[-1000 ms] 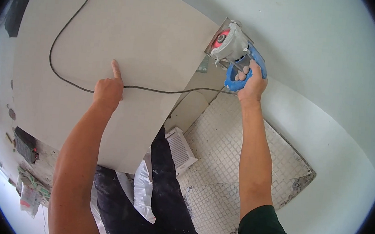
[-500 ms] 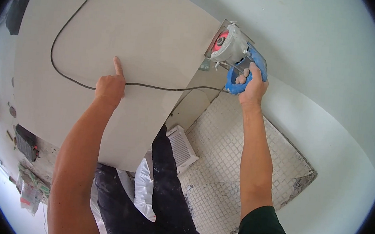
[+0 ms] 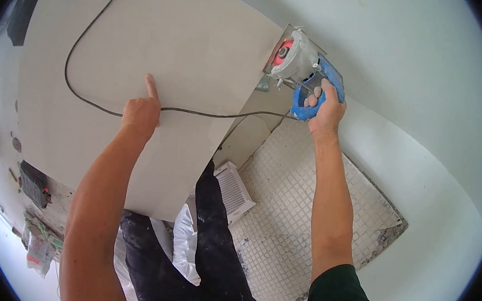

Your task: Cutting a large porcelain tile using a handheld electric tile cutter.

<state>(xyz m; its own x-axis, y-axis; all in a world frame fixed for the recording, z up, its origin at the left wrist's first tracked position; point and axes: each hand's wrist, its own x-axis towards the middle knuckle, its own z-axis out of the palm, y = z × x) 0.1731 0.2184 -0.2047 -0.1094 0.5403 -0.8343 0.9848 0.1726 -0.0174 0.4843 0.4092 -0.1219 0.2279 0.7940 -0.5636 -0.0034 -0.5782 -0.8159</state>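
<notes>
My right hand (image 3: 328,109) is wrapped round the blue handle of a handheld tile cutter (image 3: 299,58). The cutter has a grey body, a red disc flange and a metal base plate. Its base plate lies at the right edge of a large beige slab (image 3: 193,43), close to the white wall. From the handle a dark power cord (image 3: 210,114) runs left across the slab, passing through my left hand (image 3: 141,112). That hand rests on the slab, index finger stretched out and the other fingers curled in at the cord. The cutting edge of the disc is hidden.
Below the slab's right edge lies a dusty grid-patterned floor (image 3: 281,211) with a white slatted box (image 3: 232,190). A white sack (image 3: 186,249) sits between my legs. The pale wall (image 3: 429,98) curves along the right. Dark containers (image 3: 34,184) and bags stand at the left.
My right forearm has shifted very slightly to the right. The cutter and my left hand stay almost where they were.
</notes>
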